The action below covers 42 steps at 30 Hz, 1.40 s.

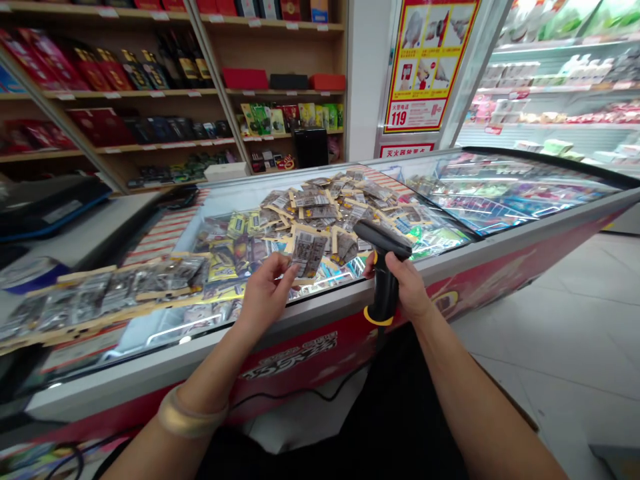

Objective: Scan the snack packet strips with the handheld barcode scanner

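A small dark packet with a tan edge [309,251] is pinched in my left hand [267,290], held over the near edge of the glass-topped freezer [425,263]. My right hand [406,285] is wrapped round the grip of a black and yellow handheld scanner [384,267], whose head is up and near the packet. Behind both hands, a heap of similar packets [313,200] lies on the glass. More packets [115,291] lie in an overlapping row on the left part of the freezer top.
A roll of tape [31,273] and a dark device [47,207] sit on the counter at the left. Behind the freezer stand shelves of boxes and bottles [280,25]. A black cable [300,393] hangs along the freezer front. Refrigerated shelves [565,87] are at the right.
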Each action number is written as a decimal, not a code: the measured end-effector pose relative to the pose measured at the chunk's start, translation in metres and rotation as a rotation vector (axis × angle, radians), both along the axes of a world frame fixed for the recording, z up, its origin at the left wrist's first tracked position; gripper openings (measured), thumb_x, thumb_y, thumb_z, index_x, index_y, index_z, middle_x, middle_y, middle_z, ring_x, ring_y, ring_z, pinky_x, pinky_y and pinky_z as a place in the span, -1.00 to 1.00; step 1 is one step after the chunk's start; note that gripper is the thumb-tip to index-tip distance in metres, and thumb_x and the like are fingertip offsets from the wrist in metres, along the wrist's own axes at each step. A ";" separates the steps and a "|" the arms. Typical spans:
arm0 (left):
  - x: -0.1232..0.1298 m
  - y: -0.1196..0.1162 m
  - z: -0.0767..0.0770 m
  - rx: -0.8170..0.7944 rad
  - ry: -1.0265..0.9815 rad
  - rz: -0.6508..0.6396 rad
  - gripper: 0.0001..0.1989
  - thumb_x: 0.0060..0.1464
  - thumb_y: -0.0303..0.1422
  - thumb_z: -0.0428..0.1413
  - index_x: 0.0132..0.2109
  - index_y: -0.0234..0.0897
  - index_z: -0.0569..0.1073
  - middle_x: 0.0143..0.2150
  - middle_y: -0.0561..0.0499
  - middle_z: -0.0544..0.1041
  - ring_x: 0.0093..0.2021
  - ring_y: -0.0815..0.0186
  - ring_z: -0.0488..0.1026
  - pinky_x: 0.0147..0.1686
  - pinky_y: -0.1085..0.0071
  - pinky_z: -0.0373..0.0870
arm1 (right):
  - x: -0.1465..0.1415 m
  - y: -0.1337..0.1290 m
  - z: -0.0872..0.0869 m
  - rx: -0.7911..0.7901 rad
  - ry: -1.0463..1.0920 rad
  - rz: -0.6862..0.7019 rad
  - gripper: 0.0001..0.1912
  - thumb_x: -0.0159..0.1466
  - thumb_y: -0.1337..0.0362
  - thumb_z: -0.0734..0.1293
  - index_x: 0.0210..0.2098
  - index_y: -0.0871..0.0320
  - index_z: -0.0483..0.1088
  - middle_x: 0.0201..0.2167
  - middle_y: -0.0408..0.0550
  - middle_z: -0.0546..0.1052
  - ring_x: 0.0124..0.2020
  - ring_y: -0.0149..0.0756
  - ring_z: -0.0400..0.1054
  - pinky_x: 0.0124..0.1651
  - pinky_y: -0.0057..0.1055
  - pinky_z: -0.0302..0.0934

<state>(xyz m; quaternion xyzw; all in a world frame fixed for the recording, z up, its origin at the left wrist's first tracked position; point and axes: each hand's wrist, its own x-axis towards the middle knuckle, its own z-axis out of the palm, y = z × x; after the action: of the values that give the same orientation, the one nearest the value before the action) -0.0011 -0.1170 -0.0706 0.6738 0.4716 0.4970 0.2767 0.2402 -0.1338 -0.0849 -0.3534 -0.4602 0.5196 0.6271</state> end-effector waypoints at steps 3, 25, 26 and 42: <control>-0.028 -0.001 -0.003 0.072 0.063 0.098 -0.71 0.08 -0.22 0.10 -0.45 -0.20 0.18 -0.49 0.16 0.20 -0.53 0.45 0.17 -0.51 0.51 0.20 | -0.030 0.005 0.002 0.015 0.012 0.140 -0.52 0.09 -0.18 0.42 -0.40 0.15 0.48 -0.48 -0.07 0.48 -0.41 -0.28 0.34 -0.28 -0.33 0.28; -0.048 -0.009 -0.011 0.101 0.108 0.172 -0.76 0.13 -0.29 0.04 -0.44 -0.20 0.16 -0.51 0.16 0.18 -0.50 0.42 0.16 -0.45 0.49 0.17 | -0.084 0.007 0.003 0.034 0.042 0.343 -0.54 0.12 -0.14 0.43 -0.37 0.17 0.50 -0.45 -0.06 0.48 -0.38 -0.28 0.35 -0.21 -0.31 0.29; -0.048 -0.009 -0.011 0.103 0.088 0.181 -0.75 0.13 -0.28 0.04 -0.45 -0.20 0.15 -0.52 0.16 0.16 -0.51 0.42 0.15 -0.45 0.49 0.15 | -0.084 0.006 0.003 0.029 0.041 0.343 -0.54 0.11 -0.15 0.43 -0.37 0.17 0.50 -0.44 -0.06 0.49 -0.38 -0.27 0.36 -0.22 -0.30 0.29; -0.178 -0.012 0.025 0.055 0.194 1.066 -0.88 0.08 -0.29 0.07 -0.34 -0.21 0.30 -0.46 0.08 0.34 -0.39 0.26 0.34 -0.19 0.24 0.33 | -0.169 0.025 0.000 -0.009 0.020 0.529 -0.54 0.15 -0.15 0.39 -0.41 0.18 0.49 -0.51 -0.10 0.45 -0.44 -0.33 0.29 -0.31 -0.36 0.15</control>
<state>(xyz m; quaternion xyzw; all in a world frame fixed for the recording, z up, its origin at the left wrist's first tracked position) -0.1786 -0.1291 -0.0454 0.3908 0.7583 0.5162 -0.0761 0.0710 -0.1084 -0.0853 -0.2184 -0.5282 0.6708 0.4726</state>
